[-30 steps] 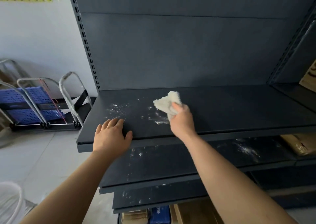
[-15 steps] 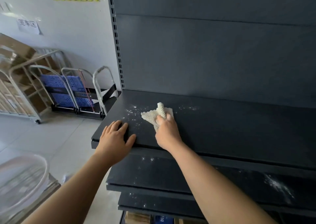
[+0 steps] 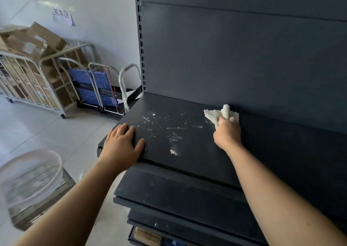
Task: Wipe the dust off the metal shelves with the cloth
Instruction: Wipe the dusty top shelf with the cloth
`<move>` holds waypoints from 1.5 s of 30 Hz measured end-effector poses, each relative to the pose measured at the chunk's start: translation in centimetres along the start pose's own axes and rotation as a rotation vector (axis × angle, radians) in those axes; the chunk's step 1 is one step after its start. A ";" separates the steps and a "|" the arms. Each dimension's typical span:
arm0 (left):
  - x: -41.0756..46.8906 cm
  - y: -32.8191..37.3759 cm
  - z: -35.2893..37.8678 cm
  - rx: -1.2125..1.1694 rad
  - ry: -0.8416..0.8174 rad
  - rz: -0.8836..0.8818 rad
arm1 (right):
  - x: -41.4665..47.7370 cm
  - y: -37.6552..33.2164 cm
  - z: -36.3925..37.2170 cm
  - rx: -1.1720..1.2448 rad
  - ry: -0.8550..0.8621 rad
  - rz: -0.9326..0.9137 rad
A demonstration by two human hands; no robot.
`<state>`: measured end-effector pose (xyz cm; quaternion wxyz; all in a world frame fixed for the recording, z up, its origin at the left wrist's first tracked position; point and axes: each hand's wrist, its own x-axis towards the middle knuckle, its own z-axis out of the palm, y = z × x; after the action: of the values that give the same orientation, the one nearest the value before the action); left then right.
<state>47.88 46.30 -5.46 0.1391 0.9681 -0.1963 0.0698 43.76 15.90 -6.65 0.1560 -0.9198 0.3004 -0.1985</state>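
Observation:
A dark metal shelf (image 3: 262, 148) runs across the middle of the view, with white dust specks and streaks (image 3: 165, 127) on its left part. My right hand (image 3: 227, 135) grips a bunched white textured cloth (image 3: 217, 114) near the shelf's back edge, against the dark back panel. My left hand (image 3: 122, 144) rests flat on the shelf's front left corner, fingers straight. Lower dark shelves (image 3: 187, 195) step out beneath, with a few faint specks.
Left of the shelving stand folded trolleys with blue panels (image 3: 93, 88) and a wire cage cart holding cardboard boxes (image 3: 32, 73). A clear round plastic basin (image 3: 28, 178) sits on the tiled floor at the lower left. A slotted upright (image 3: 141, 39) marks the shelf's left end.
My right hand moved the cloth from the dusty left part to the right and back along the shelf, leaving smeared streaks. The view swung left and closer. My left hand stayed at the front corner.

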 end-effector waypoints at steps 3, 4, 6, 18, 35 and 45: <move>0.1 0.2 -0.1 0.005 0.010 0.010 | -0.5 -3.4 1.3 0.012 -0.047 -0.148; 0.1 0.2 0.0 0.004 0.006 0.005 | -0.8 -4.9 1.9 0.039 -0.053 -0.212; 0.0 0.1 0.1 0.000 -0.007 -0.008 | -1.6 -7.7 3.0 0.140 -0.128 -0.331; 0.3 -2.4 -0.4 -0.041 -0.004 -0.110 | 3.9 -7.5 4.4 0.074 -0.129 -0.222; 0.3 -2.4 -0.4 -0.068 -0.016 -0.076 | 2.3 -16.2 2.8 0.760 -0.475 -0.232; -2.6 -3.9 -1.2 -0.186 0.055 -0.067 | -0.1 -8.9 3.7 0.172 -0.102 -0.273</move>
<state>46.96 51.08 -5.77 0.2362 0.9547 -0.1656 0.0733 49.77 23.45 -6.34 0.2207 -0.9442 0.1462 -0.1958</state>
